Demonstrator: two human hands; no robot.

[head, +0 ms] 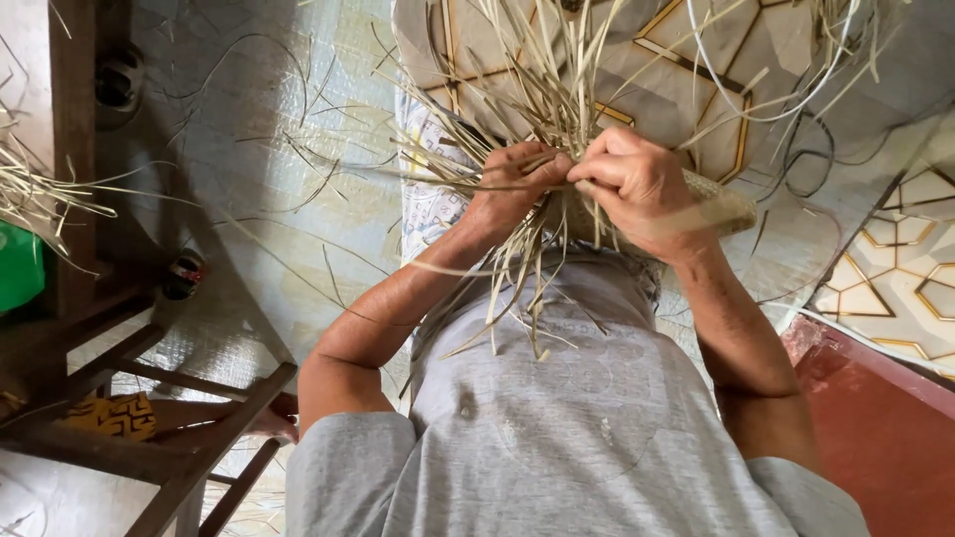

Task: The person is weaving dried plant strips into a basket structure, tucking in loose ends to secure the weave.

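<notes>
Far out to the left of the left hand stands a dark wooden chair frame point(199, 438). A green thing point(18, 264) shows at the picture's edge beyond it, and a pale floor mat point(249, 169) littered with loose strands lies between the chair and the arm.

The left hand point(512, 179) is curled nearly closed. Its fingers are pinched on a bunch of dry straw strips point(542, 89) that fan upward past the fingertips and trail down below the wrist over the grey shirt point(557, 428).

Just beside it, knuckles almost touching, the right hand point(637, 189) is also closed. Its thumb and fingers are clamped on the same bunch where the strips meet. Under and to the right of this hand sits the woven piece point(721, 204), a tight, pale-tan band of plaited straw with an even rim. Most of it is hidden behind the hand and wrist, so its full shape cannot be told.

The work looks like plaiting, with both hands holding a crossing of strips at the edge of the woven part, mid-tuck. The next tuck would call for one hand to keep the crossing pinned while the other picks a single strip out of the loose fan. The strips look thin, stiff and springy, and would likely slip if the grip eased.

Further right, a white cord point(756, 114) loops over the patterned tile floor point(900, 259).
</notes>
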